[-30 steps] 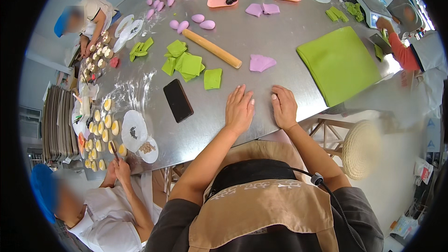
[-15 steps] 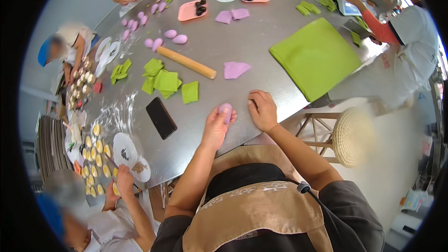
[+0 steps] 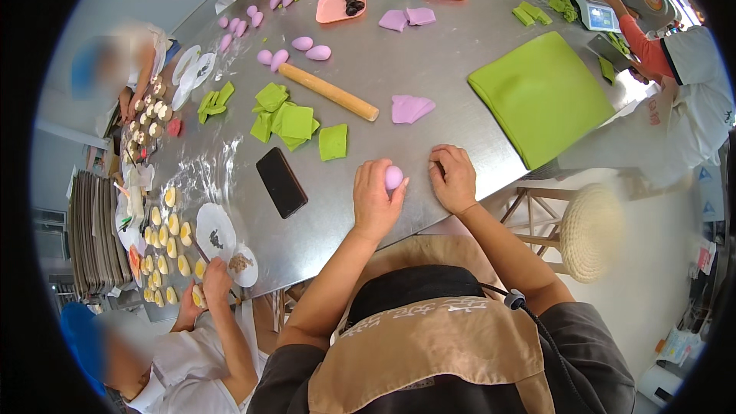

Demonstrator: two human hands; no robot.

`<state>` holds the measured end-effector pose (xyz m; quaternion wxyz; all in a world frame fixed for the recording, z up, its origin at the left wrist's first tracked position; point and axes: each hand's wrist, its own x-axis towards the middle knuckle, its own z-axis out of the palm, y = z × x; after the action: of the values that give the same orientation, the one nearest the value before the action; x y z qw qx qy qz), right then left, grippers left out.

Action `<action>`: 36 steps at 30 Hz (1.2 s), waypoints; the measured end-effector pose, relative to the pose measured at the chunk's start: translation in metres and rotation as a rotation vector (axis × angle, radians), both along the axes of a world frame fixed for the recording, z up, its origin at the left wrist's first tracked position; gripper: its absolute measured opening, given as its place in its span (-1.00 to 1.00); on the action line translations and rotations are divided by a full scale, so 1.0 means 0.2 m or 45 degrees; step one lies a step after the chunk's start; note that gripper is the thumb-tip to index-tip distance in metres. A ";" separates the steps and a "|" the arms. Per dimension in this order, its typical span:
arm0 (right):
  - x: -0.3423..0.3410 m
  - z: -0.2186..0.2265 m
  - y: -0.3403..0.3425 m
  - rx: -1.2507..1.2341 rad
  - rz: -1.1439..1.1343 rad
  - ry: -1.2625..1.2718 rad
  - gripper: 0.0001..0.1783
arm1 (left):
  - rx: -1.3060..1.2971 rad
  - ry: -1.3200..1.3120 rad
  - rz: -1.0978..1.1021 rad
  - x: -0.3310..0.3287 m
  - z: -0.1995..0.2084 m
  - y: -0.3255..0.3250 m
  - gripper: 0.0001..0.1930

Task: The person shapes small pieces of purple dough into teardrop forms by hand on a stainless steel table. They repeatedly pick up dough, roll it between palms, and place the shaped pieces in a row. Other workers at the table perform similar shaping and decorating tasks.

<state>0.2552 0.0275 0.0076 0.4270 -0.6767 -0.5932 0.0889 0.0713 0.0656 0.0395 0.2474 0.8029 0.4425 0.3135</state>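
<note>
My left hand (image 3: 376,198) is closed around a smooth lilac dough ball (image 3: 393,177), which shows between the fingers and thumb just above the tabletop. To its right, my right hand (image 3: 454,179) rests on the steel table near the front edge, fingers curled in loosely; nothing shows in them. Beyond the hands lies a flat, folded lilac dough piece (image 3: 412,109). A wooden rolling pin (image 3: 328,93) lies slantwise to its left, with several egg-shaped lilac dough balls (image 3: 318,53) by its far end. Several green dough squares (image 3: 295,121) lie nearer, one of them apart (image 3: 333,142).
A black phone (image 3: 281,182) lies left of my hands. At right is a large folded green dough sheet (image 3: 540,96). Pink trays (image 3: 332,8) with dark balls stand far off. A co-worker at lower left (image 3: 218,280) handles yellow-and-white pieces (image 3: 184,264). A woven stool (image 3: 592,234) stands at right.
My left hand has turned over, so its back now faces up around the lilac dough ball. The right hand stays on the table. The whole view has shifted slightly.
</note>
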 end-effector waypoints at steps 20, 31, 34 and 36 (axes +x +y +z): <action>0.01 -0.02 0.01 0.034 -0.005 -0.002 -0.90 | 0.192 0.262 -0.186 -0.05 -0.17 -0.08 -0.46; 0.00 0.00 0.04 0.017 -0.026 -0.014 -0.89 | -0.216 -0.591 0.147 0.04 -0.06 0.56 -0.61; 0.00 0.00 0.05 0.001 -0.040 -0.021 -0.88 | 0.117 -0.332 0.048 0.07 0.07 1.04 -0.62; -0.01 0.01 0.06 0.000 -0.040 -0.009 -0.87 | 0.304 -0.157 0.041 0.09 0.06 1.30 -0.61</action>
<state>0.2533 0.0386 0.0088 0.4260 -0.6862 -0.5841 0.0799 0.0892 0.3266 0.0510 0.1715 0.7986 0.3989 0.4167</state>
